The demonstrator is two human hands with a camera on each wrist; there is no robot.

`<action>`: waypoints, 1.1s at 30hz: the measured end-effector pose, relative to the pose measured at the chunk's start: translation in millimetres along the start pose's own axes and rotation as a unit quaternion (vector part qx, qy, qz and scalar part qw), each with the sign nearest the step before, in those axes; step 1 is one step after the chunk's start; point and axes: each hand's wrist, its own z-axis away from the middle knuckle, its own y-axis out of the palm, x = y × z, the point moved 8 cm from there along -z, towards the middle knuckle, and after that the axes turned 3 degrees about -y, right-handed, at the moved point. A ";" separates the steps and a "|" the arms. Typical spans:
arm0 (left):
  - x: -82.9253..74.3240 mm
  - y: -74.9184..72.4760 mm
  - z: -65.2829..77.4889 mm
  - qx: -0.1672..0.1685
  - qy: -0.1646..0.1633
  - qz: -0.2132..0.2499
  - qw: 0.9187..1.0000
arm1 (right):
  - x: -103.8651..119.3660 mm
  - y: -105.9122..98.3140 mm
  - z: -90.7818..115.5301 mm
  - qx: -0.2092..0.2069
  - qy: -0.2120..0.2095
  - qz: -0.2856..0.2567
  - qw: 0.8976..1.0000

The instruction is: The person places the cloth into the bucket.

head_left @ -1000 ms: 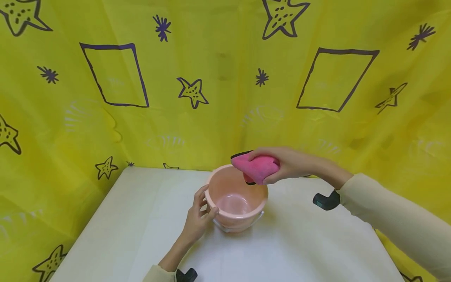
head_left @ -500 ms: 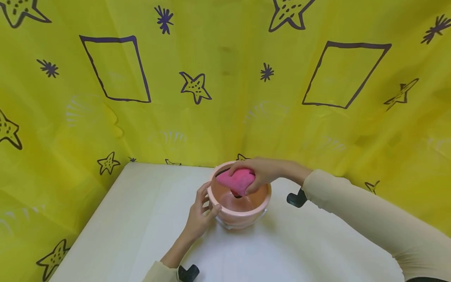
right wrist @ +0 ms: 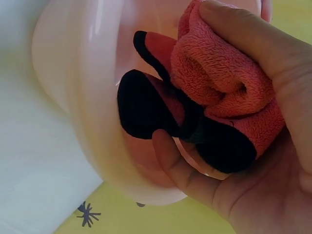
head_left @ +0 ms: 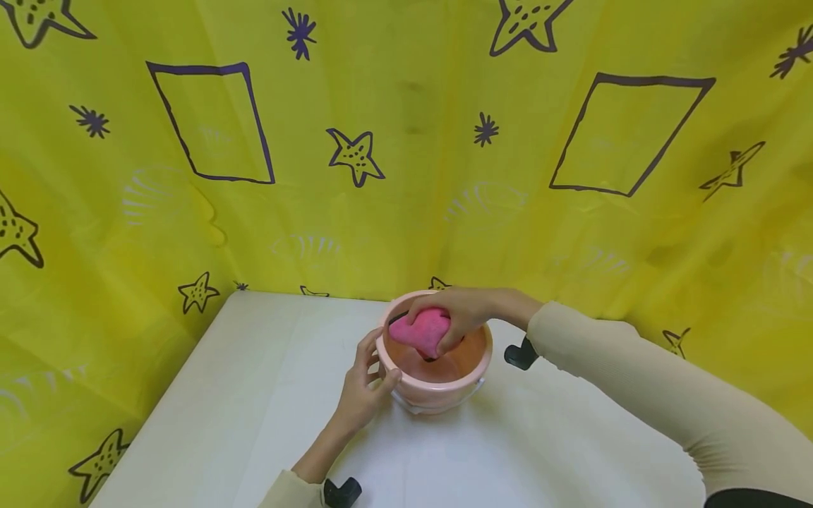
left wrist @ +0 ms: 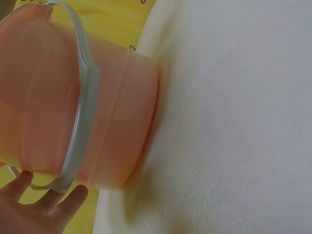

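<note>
A pale pink bucket (head_left: pixel 438 395) stands upright on the white table, its light grey handle (left wrist: pixel 80 112) hanging down along the side. My left hand (head_left: pixel 362 395) holds the bucket's left side, thumb near the rim and fingers spread around the wall. Inside the bucket mouth, my right hand (head_left: pixel 454 310) grips a pink-and-black fuzzy cloth bundle (head_left: pixel 422 330). In the right wrist view the bundle (right wrist: pixel 219 68) shows folded, towel-like pink fabric with several rounded black ends. The thumb lies over the fabric and a finger reaches beneath the black parts. Its exact kind I cannot tell.
A white table (head_left: pixel 241 423) spreads around the bucket. Behind it and at both sides hangs a yellow curtain (head_left: pixel 406 212) printed with stars and outlined shapes. A black device sits at each wrist, by the left cuff (head_left: pixel 341 492) and the right cuff (head_left: pixel 521 354).
My right hand has moved left and down with the pink-and-black fuzzy cloth bundle, from above the bucket's right rim into its mouth. The left hand keeps its hold on the bucket.
</note>
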 end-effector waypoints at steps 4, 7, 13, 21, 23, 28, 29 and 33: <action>0.8 0.2 -0.2 0.001 0.000 0.003 1.000 | 2.0 0.9 -3.8 0.012 0.001 0.006 1.000; 0.4 0.5 -0.5 0.002 0.002 0.005 1.000 | 3.3 1.1 -5.3 0.021 0.013 0.014 1.000; -0.6 0.8 -0.3 0.004 0.000 0.002 1.000 | 4.6 1.4 -6.2 0.027 0.028 0.015 0.999; -2.2 0.6 -0.1 0.001 0.000 0.002 1.000 | 6.2 1.4 -5.1 0.036 0.027 0.013 0.999; -4.1 0.4 0.1 0.000 0.004 0.002 1.000 | 9.9 1.0 -4.4 0.046 0.014 0.015 0.999; -5.5 0.2 0.6 -0.002 0.008 0.002 1.000 | 12.3 -3.7 1.6 0.054 0.046 0.006 0.997; -5.2 0.2 0.8 -0.002 0.006 0.002 1.000 | 11.6 -4.8 3.3 0.051 0.061 0.001 0.997; -2.9 0.6 1.5 -0.001 -0.003 -0.001 1.000 | 9.6 -8.3 9.9 0.040 0.110 0.006 0.993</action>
